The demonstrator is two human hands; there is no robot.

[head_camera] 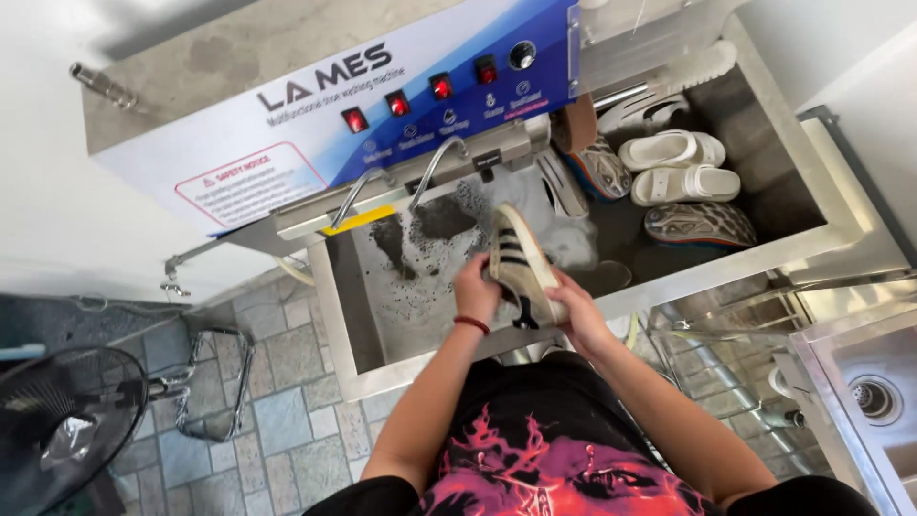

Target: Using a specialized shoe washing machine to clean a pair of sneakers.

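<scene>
From the head camera we see our left hand and right hand both gripping a beige sneaker with dark stripes, held over the soapy water in the metal washing tank. Farther right in the tank lie white sandals and a patterned shoe, while a black fan stands on the tiled floor.

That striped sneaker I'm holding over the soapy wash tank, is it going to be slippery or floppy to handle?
Probably slippery: the sneaker sits above the foamy tank. Likely fairly stiff, since it keeps its shape between the left hand and right hand.
</scene>
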